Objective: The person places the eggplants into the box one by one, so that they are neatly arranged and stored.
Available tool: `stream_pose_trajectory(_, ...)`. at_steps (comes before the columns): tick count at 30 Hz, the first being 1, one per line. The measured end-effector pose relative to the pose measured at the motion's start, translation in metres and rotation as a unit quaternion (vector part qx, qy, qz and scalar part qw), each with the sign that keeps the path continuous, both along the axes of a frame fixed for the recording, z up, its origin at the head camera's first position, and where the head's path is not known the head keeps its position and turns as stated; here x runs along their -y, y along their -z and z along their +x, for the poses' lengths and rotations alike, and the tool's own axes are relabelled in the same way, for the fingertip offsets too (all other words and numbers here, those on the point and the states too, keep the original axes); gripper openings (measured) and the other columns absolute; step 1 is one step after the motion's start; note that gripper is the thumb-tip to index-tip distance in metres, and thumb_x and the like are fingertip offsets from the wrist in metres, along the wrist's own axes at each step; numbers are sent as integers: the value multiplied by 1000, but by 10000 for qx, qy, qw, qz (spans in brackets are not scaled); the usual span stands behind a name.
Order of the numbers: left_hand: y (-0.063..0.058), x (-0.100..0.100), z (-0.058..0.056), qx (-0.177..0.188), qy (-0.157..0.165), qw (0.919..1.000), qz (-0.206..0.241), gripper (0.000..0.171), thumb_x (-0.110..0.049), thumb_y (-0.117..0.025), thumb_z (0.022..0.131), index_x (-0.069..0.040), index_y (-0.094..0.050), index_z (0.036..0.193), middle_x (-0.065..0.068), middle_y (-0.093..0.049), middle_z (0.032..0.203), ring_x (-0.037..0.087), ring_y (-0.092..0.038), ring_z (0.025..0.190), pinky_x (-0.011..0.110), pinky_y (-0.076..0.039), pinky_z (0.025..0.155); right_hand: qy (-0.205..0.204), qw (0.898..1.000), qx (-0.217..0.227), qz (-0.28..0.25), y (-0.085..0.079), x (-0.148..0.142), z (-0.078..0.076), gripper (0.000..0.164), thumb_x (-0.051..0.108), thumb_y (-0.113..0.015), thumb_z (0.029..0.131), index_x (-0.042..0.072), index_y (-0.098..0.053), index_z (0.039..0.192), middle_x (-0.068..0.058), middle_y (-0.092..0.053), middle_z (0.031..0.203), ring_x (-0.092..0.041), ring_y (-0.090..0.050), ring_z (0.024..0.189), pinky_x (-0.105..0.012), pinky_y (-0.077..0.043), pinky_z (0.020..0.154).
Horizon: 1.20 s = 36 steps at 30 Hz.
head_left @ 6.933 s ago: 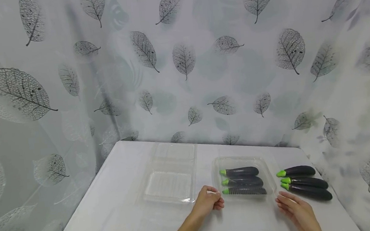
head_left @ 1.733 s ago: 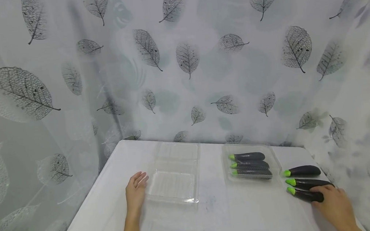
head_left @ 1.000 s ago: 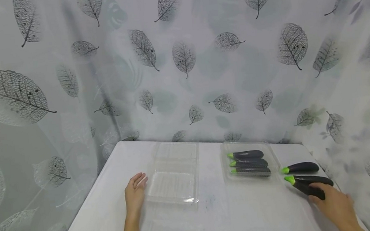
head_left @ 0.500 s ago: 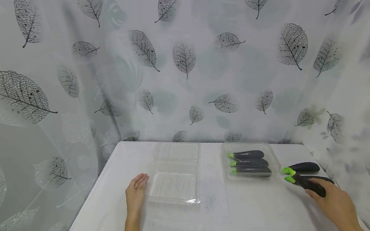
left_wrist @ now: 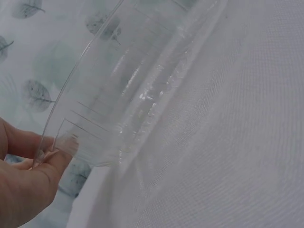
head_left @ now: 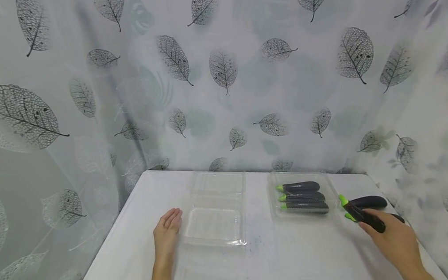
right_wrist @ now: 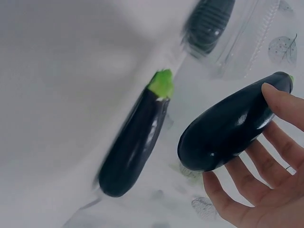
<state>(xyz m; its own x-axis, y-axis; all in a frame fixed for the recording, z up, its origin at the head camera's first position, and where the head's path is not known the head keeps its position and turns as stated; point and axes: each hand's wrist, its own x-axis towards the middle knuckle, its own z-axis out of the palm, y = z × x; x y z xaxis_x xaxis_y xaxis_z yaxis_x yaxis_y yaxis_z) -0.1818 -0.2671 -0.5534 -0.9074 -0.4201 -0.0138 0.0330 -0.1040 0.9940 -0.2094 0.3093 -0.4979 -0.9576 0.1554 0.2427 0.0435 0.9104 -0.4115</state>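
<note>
While the half-closed right hand [head_left: 394, 237] grips an eggplant [head_left: 362, 217], left hand [head_left: 167, 231] pinching a clear box [head_left: 214, 224], at its nine o'clock.

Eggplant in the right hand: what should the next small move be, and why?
Probably carry the eggplant left to the open clamshell container: the right hand holds it above the table, that container's tray is empty, and the left hand pinches its rim. The other container holds three eggplants.
</note>
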Motion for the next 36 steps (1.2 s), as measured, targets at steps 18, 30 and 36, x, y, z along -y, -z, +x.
stream_pose_trajectory(18, 11, -3, -6, -320, 314, 9924, 1147, 51, 6, -54, 104, 7, -40, 153, 24, -49, 155, 30, -50, 143, 22, -51, 108, -970, 9924, -693, -307, -8, 64, -8, 48, 29, -84, 90, 7, -71, 130, -28, -68, 125, -52, -66, 106, -65, -55, 76)
stream_pose_trajectory(30, 13, -10, -5, -400, 627, 9826, 1704, 55, 13, -51, 102, 8, -37, 154, 24, -47, 156, 31, -48, 144, 30, -48, 114, -1495, 9827, -1037, -346, -9, 95, -14, 45, 23, -86, 88, 8, -72, 128, -27, -71, 123, -51, -68, 105, -65, -58, 77)
stream_pose_trajectory(36, 13, -13, -4, -349, 750, 9792, 1855, 56, 15, -52, 100, 8, -37, 154, 26, -48, 155, 31, -51, 142, 31, -49, 113, -1706, 9795, -1003, -376, -9, 109, -16, 46, 27, -84, 90, 9, -71, 131, -26, -70, 126, -50, -68, 107, -65, -59, 79)
